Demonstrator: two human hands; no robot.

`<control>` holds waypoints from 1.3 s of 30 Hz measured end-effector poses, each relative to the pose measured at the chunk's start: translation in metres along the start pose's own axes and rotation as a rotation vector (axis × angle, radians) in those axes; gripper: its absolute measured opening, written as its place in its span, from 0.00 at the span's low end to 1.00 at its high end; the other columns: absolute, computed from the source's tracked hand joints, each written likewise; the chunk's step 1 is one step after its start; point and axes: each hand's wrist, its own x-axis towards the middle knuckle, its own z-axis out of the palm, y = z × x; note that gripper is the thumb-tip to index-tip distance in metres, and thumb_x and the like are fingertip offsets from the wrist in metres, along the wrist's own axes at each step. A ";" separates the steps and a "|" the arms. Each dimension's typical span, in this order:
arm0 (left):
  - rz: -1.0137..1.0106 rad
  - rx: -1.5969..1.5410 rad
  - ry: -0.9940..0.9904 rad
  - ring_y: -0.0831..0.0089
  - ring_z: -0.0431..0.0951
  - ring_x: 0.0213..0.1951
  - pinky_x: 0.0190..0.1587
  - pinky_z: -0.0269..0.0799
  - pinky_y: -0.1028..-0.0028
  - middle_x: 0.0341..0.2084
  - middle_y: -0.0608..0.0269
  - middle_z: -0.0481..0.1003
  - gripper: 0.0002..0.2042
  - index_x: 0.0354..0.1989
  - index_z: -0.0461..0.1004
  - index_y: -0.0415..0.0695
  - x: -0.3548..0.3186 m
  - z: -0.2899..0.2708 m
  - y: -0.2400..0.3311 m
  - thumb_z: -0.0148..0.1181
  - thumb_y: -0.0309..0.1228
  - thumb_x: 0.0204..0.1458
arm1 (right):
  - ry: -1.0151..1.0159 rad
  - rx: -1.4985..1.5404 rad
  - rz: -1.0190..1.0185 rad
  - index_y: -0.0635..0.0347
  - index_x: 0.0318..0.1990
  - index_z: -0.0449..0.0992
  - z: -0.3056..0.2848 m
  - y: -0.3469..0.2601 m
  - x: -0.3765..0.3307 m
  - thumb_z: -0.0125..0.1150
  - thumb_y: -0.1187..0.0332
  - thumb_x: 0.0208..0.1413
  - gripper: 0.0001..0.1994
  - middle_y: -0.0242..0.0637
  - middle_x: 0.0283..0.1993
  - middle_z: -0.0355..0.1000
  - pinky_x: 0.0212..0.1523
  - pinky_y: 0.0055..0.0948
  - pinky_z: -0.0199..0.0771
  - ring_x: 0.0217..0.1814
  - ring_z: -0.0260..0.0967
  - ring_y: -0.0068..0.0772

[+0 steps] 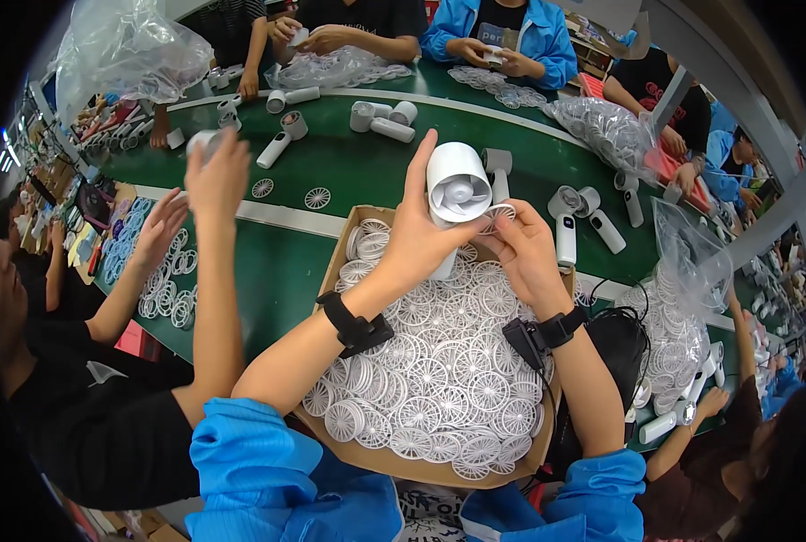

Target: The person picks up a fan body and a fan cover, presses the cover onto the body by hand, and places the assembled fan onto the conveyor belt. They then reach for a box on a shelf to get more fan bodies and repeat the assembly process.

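My left hand (425,221) is wrapped round a white handheld fan (458,181), its round open end facing me with the blades showing inside. Between the fingers of my right hand (531,253) is a white round fan grille (499,218), close beside the fan's lower right rim. Both hands are above a cardboard box (326,289) heaped with white spoked grilles (430,361). The fan's handle points down and is partly hidden by my left hand.
A green conveyor belt (276,262) crosses in front, carrying several fans (285,135) and two loose grilles (317,198). At left, a co-worker's hand (218,176) moves a fan. Plastic bags of grilles (683,334) lie at right. Other people sit across the belt.
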 end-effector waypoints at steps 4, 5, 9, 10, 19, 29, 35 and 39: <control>0.002 0.021 0.010 0.70 0.71 0.48 0.43 0.73 0.75 0.53 0.55 0.62 0.50 0.68 0.41 0.50 -0.002 -0.002 0.002 0.69 0.20 0.39 | -0.049 0.170 -0.070 0.65 0.47 0.67 -0.003 0.001 0.001 0.51 0.74 0.60 0.09 0.41 0.43 0.73 0.51 0.35 0.75 0.47 0.72 0.32; -0.019 0.007 0.012 0.70 0.71 0.48 0.43 0.73 0.75 0.52 0.55 0.63 0.50 0.68 0.41 0.50 -0.002 -0.002 0.002 0.69 0.20 0.39 | -0.062 0.189 -0.058 0.65 0.47 0.67 -0.002 0.001 0.001 0.51 0.74 0.61 0.09 0.41 0.43 0.73 0.52 0.36 0.75 0.47 0.72 0.32; -0.082 -0.032 0.022 0.70 0.71 0.48 0.42 0.73 0.75 0.52 0.56 0.63 0.49 0.68 0.40 0.50 -0.003 -0.003 0.003 0.69 0.21 0.40 | -0.088 0.197 -0.009 0.66 0.48 0.67 -0.002 -0.001 0.001 0.49 0.73 0.62 0.10 0.41 0.45 0.72 0.54 0.36 0.74 0.49 0.71 0.33; -0.105 -0.043 0.026 0.70 0.71 0.48 0.43 0.73 0.75 0.51 0.57 0.64 0.49 0.68 0.40 0.50 -0.003 -0.003 0.003 0.69 0.20 0.40 | -0.085 0.166 0.016 0.67 0.49 0.66 -0.002 -0.002 0.001 0.47 0.72 0.63 0.11 0.42 0.47 0.71 0.55 0.37 0.73 0.50 0.71 0.34; 0.005 -0.018 -0.028 0.73 0.73 0.44 0.35 0.75 0.77 0.51 0.56 0.65 0.48 0.69 0.40 0.52 0.003 -0.014 -0.002 0.67 0.20 0.41 | -0.159 0.271 0.206 0.77 0.57 0.60 -0.004 -0.010 -0.002 0.40 0.64 0.65 0.22 0.50 0.54 0.67 0.59 0.38 0.71 0.54 0.69 0.42; -0.327 -0.099 0.000 0.69 0.74 0.43 0.37 0.75 0.72 0.52 0.54 0.65 0.42 0.69 0.39 0.52 -0.006 -0.006 -0.001 0.58 0.19 0.48 | 0.106 -0.698 -0.323 0.67 0.49 0.73 0.017 -0.006 -0.010 0.60 0.70 0.52 0.17 0.47 0.52 0.69 0.50 0.31 0.72 0.48 0.72 0.41; -0.395 -0.017 -0.153 0.58 0.78 0.39 0.36 0.74 0.66 0.48 0.46 0.70 0.39 0.69 0.39 0.53 -0.021 0.010 -0.008 0.50 0.17 0.51 | 0.185 -1.443 -0.954 0.61 0.43 0.78 0.026 -0.004 -0.008 0.71 0.75 0.35 0.21 0.45 0.50 0.70 0.45 0.32 0.71 0.46 0.70 0.43; -0.303 0.124 -0.150 0.53 0.78 0.39 0.36 0.74 0.65 0.46 0.42 0.72 0.38 0.69 0.38 0.54 -0.022 0.013 -0.010 0.48 0.18 0.52 | 0.179 -1.497 -1.006 0.62 0.42 0.78 0.026 -0.006 -0.008 0.71 0.74 0.35 0.20 0.45 0.50 0.70 0.44 0.35 0.71 0.47 0.68 0.45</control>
